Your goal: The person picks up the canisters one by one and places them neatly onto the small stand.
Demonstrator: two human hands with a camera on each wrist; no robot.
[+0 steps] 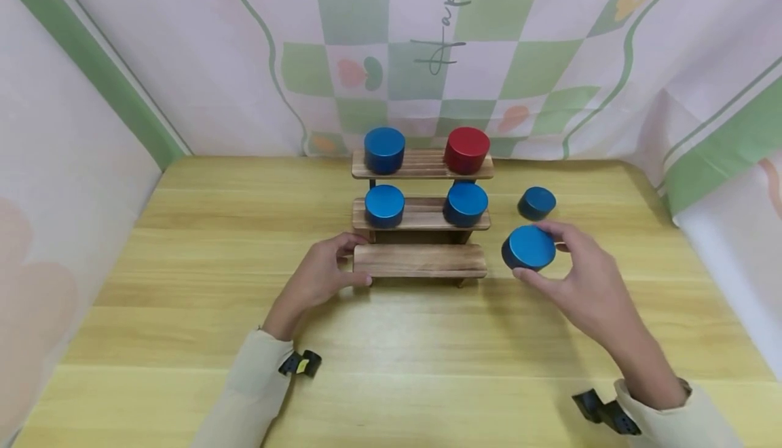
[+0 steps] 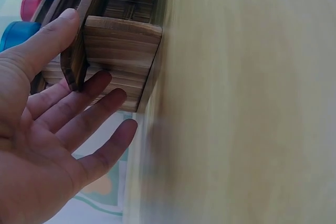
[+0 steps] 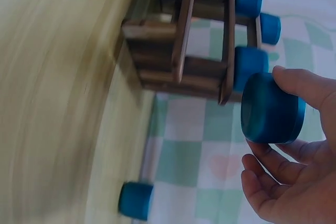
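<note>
A three-step wooden display stand (image 1: 421, 260) stands on the table, its lowest step bare. My left hand (image 1: 322, 273) is at the left end of that step, thumb at the front edge and fingers behind; the left wrist view shows thumb and index finger on either side of the board. To the right of the stand, my right hand (image 1: 586, 282) pinches a blue round tin (image 1: 530, 247) between thumb and fingers, held above the table. Blue tins (image 1: 384, 206) (image 1: 466, 203) sit on the middle step. The top step bears a blue tin (image 1: 384, 150) and a red tin (image 1: 467, 150).
Another blue tin (image 1: 537, 203) stands on the table, right of the stand and behind the held one. A wooden-look table (image 1: 201, 299) carries everything. Patterned cloth (image 1: 354, 13) hangs behind the table, with more cloth at both sides.
</note>
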